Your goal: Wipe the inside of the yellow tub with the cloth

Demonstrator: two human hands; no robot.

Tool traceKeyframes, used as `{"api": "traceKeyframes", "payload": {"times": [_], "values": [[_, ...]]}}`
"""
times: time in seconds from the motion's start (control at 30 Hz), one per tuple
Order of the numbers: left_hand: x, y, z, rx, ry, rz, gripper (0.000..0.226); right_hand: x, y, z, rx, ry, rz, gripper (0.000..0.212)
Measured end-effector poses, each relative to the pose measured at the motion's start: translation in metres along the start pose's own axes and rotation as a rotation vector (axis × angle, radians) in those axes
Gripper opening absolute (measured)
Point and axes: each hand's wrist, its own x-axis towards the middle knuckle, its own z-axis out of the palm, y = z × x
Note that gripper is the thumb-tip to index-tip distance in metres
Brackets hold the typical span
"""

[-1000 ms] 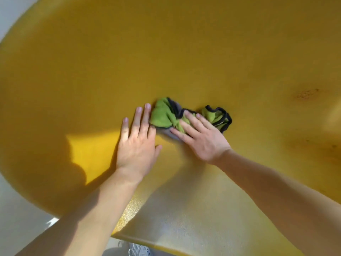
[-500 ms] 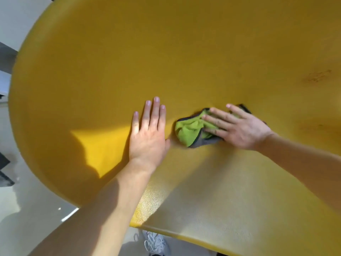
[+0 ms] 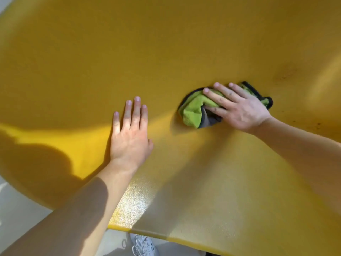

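Fingers (image 3: 219,97) of the right hand (image 3: 238,108) lie spread and flat over the cloth (image 3: 193,111), pressing it against the inner wall of the yellow tub (image 3: 166,52) rather than pinching it. That green cloth, edged in black with a grey underside, sits bunched under the palm, right of centre, part of it poking out past the knuckles. It looks soft and light, the sort that crumples and slides easily, so a flat palm on top seems the best hold; gripping a corner would likely let it fold up. Over to the side, the left hand (image 3: 129,133) rests palm-down on the bare wall, fingers together, holding nothing, apparently bracing the tub. The plastic looks stiff and finely textured. Dark smudges (image 3: 284,74) show further right, seemingly not yet wiped.
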Motion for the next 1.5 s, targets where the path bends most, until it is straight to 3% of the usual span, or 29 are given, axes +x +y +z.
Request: {"api": "traceKeyframes", "payload": {"times": [0.07, 0.13, 0.27, 0.33, 0.4, 0.47, 0.53, 0.63, 0.73, 0.8, 0.87, 1.0, 1.13, 1.27, 1.37, 1.5], "values": [[-0.001, -0.002, -0.002, -0.002, -0.001, 0.013, 0.105, 0.011, -0.019, 0.002, 0.049, 0.055, 0.273, 0.053], [-0.004, -0.006, -0.006, 0.002, -0.001, 0.048, 0.096, 0.014, -0.085, 0.007, 0.164, 0.055, 0.474, 0.062], [-0.009, -0.033, -0.042, 0.001, 0.012, 0.111, 0.074, 0.021, -0.219, -0.007, 0.467, -0.036, 0.579, 0.074], [-0.015, -0.056, -0.065, 0.086, 0.026, 0.171, 0.066, 0.029, -0.262, -0.025, 0.547, -0.080, 0.489, 0.072], [-0.023, -0.077, -0.088, 0.158, 0.031, 0.176, 0.059, 0.037, -0.273, -0.034, 0.531, -0.071, 0.247, 0.067], [-0.029, -0.095, -0.108, 0.199, 0.051, 0.126, 0.055, 0.050, -0.242, -0.024, 0.435, -0.082, -0.005, 0.063], [-0.037, -0.110, -0.122, 0.199, 0.124, 0.063, 0.059, 0.067, -0.184, -0.011, 0.328, -0.024, -0.033, 0.059], [-0.059, -0.127, -0.136, 0.127, 0.297, -0.068, 0.076, 0.080, -0.106, -0.003, 0.296, 0.081, 0.399, 0.055], [-0.082, -0.145, -0.139, -0.023, 0.376, -0.280, 0.087, 0.092, -0.114, -0.010, 0.431, 0.178, 0.765, 0.062], [-0.094, -0.158, -0.134, -0.348, 0.373, -0.418, 0.083, 0.117, -0.160, -0.027, 0.665, 0.179, 0.968, 0.068], [-0.105, -0.161, -0.118, -0.898, 0.314, -0.517, 0.068, 0.148, -0.211, -0.055, 0.987, 0.171, 1.035, 0.065], [-0.113, -0.170, -0.099, -1.642, 0.237, -0.631, 0.053, 0.189, -0.300, -0.142, 1.429, 0.233, 0.894, 0.061], [-0.113, -0.194, -0.109, -2.047, 0.163, -0.908, 0.051, 0.192, -0.345, -0.230, 1.668, 0.186, 0.610, 0.060], [-0.115, -0.207, -0.105, -2.227, 0.123, -1.043, 0.055, 0.198, -0.337, -0.252, 1.498, 0.181, 0.488, 0.062], [-0.110, -0.207, -0.107, -2.212, 0.161, -1.116, 0.049, 0.214, -0.331, -0.263, 1.256, 0.293, 0.344, 0.065], [-0.111, -0.204, -0.105, -2.311, 0.188, -1.159, 0.049, 0.260, -0.292, -0.267, 0.735, 0.359, 0.220, 0.039]]}}
